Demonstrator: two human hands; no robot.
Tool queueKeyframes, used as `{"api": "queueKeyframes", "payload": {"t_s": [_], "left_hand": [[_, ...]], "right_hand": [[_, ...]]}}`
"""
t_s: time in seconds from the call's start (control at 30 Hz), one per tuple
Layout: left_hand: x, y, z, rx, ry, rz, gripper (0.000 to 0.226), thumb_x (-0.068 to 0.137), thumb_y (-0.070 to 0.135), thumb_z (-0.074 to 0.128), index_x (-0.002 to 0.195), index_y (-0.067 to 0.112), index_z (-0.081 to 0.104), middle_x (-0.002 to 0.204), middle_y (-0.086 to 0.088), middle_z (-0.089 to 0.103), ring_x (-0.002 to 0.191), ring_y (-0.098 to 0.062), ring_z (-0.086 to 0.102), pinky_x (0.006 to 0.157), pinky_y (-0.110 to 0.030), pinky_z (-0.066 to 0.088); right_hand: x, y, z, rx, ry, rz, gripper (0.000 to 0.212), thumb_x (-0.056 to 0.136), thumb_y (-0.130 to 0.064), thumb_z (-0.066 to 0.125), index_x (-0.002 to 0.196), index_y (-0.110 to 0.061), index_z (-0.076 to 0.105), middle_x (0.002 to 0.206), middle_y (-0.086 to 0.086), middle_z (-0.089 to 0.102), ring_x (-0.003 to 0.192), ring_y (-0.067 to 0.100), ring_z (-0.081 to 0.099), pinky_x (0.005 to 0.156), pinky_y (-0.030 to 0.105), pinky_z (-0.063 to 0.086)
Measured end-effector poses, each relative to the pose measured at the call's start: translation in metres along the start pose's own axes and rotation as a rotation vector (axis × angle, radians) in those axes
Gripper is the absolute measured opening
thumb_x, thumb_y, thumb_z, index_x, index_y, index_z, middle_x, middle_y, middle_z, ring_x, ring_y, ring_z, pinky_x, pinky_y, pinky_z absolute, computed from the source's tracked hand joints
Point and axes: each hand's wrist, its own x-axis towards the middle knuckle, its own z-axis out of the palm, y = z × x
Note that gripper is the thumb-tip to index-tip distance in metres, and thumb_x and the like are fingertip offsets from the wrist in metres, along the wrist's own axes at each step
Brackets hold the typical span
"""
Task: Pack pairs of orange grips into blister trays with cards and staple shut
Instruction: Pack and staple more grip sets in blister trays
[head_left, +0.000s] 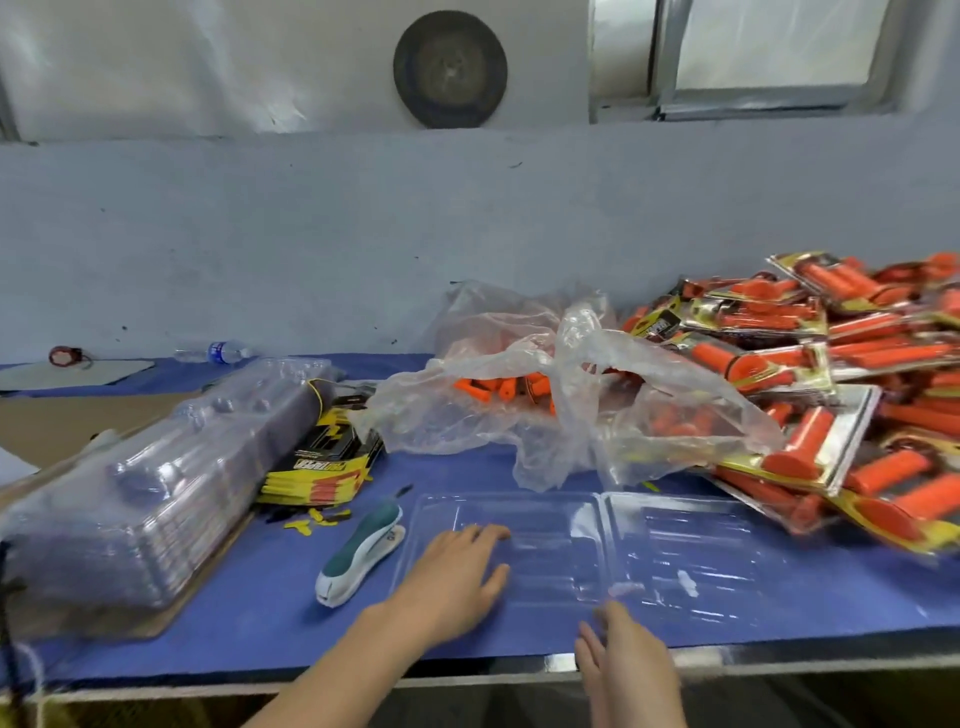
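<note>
An open clear blister tray (691, 551) lies flat on the blue table cover near the front edge, with both halves spread. My left hand (457, 577) rests flat on its left half, fingers straight. My right hand (623, 660) hovers at the tray's front edge near the fold, fingers straight and holding nothing. Loose orange grips (498, 388) lie inside a crumpled clear plastic bag (571, 405) behind the tray. A stack of yellow and black cards (322, 467) sits to the left. Just left of the tray lies a green and white stapler (363, 551).
A tall stack of empty clear trays in a plastic bag (156, 483) fills the left side. Several packed blister packs (831, 395) are piled at the right. A water bottle (218, 352) lies at the back by the wall. The table's metal front edge (467, 675) runs below my hands.
</note>
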Motion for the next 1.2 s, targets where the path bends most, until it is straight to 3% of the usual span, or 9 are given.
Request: {"api": "queueKeyframes", "payload": {"t_s": [0.07, 0.2, 0.33, 0.43, 0.73, 0.9, 0.97, 1.1, 1.2], "left_hand": [[0.002, -0.004, -0.003, -0.005, 0.019, -0.016, 0.044, 0.103, 0.042, 0.038, 0.146, 0.031, 0.035, 0.146, 0.004, 0.044, 0.131, -0.022, 0.042, 0.107, -0.033, 0.033], [0.000, -0.008, -0.004, 0.065, 0.078, -0.008, 0.038, 0.104, 0.042, 0.035, 0.141, 0.034, 0.039, 0.138, 0.007, 0.049, 0.128, -0.019, 0.045, 0.104, -0.033, 0.030], [0.002, -0.007, -0.005, 0.035, 0.242, 0.012, 0.037, 0.103, 0.043, 0.036, 0.139, 0.035, 0.042, 0.138, 0.012, 0.047, 0.125, -0.013, 0.045, 0.103, -0.032, 0.030], [0.007, -0.010, -0.011, -0.083, 0.308, 0.023, 0.034, 0.103, 0.041, 0.040, 0.135, 0.033, 0.047, 0.135, 0.013, 0.049, 0.123, -0.011, 0.046, 0.105, -0.032, 0.032], [0.087, -0.026, -0.047, -0.218, 0.501, 0.045, 0.038, 0.099, 0.023, 0.051, 0.136, 0.020, 0.048, 0.135, 0.002, 0.054, 0.125, -0.014, 0.049, 0.106, -0.033, 0.039], [0.193, -0.043, -0.049, -0.133, 0.339, -0.063, 0.036, 0.096, 0.019, 0.049, 0.132, 0.012, 0.051, 0.135, -0.009, 0.054, 0.123, -0.028, 0.051, 0.101, -0.043, 0.043], [0.234, -0.053, -0.046, -0.097, 0.284, -0.072, 0.029, 0.093, 0.015, 0.049, 0.119, 0.008, 0.059, 0.126, -0.011, 0.059, 0.115, -0.029, 0.054, 0.097, -0.041, 0.045], [0.289, -0.067, -0.038, -0.024, 0.324, -0.113, 0.016, 0.094, 0.016, 0.051, 0.100, 0.004, 0.060, 0.105, -0.015, 0.063, 0.096, -0.030, 0.056, 0.082, -0.037, 0.041], [0.301, -0.062, -0.030, -0.020, 0.284, -0.078, 0.017, 0.098, 0.018, 0.048, 0.108, 0.007, 0.055, 0.108, -0.010, 0.060, 0.098, -0.025, 0.055, 0.085, -0.034, 0.041]], "right_hand": [[-0.011, -0.007, -0.005, -0.019, -0.057, 0.077, 0.017, 0.098, -0.008, 0.052, 0.092, 0.007, 0.052, 0.105, 0.029, 0.055, 0.114, 0.042, 0.056, 0.097, 0.051, 0.045], [-0.014, -0.021, 0.008, -0.097, -0.178, -0.093, 0.013, 0.098, -0.009, 0.051, 0.096, -0.016, 0.063, 0.089, 0.007, 0.066, 0.074, 0.024, 0.060, 0.066, 0.037, 0.045], [0.008, -0.032, 0.025, -0.385, -0.284, -0.429, 0.020, 0.097, -0.015, 0.050, 0.100, -0.030, 0.063, 0.093, -0.007, 0.067, 0.086, 0.011, 0.062, 0.072, 0.026, 0.046], [0.037, -0.038, 0.041, -0.542, -0.347, -0.560, 0.021, 0.096, -0.018, 0.049, 0.099, -0.036, 0.061, 0.093, -0.014, 0.064, 0.078, -0.003, 0.057, 0.061, 0.016, 0.043], [0.129, -0.070, 0.078, -0.956, -0.447, -0.694, 0.018, 0.098, -0.030, 0.046, 0.103, -0.033, 0.062, 0.084, -0.014, 0.062, 0.067, 0.005, 0.056, 0.054, 0.022, 0.041], [0.162, -0.085, 0.080, -1.103, -0.502, -0.719, 0.021, 0.100, -0.030, 0.044, 0.111, -0.026, 0.061, 0.084, -0.015, 0.061, 0.073, 0.007, 0.055, 0.058, 0.018, 0.042], [0.166, -0.084, 0.080, -1.140, -0.565, -0.691, 0.022, 0.100, -0.032, 0.043, 0.111, -0.027, 0.061, 0.092, -0.009, 0.065, 0.076, 0.012, 0.056, 0.064, 0.026, 0.044], [0.175, -0.082, 0.083, -1.233, -0.696, -0.624, 0.023, 0.099, -0.038, 0.041, 0.110, -0.028, 0.059, 0.103, -0.006, 0.065, 0.082, 0.012, 0.055, 0.062, 0.024, 0.041], [0.181, -0.084, 0.090, -1.256, -0.741, -0.599, 0.025, 0.100, -0.037, 0.040, 0.109, -0.023, 0.059, 0.106, -0.001, 0.064, 0.084, 0.014, 0.055, 0.065, 0.027, 0.042]]}}
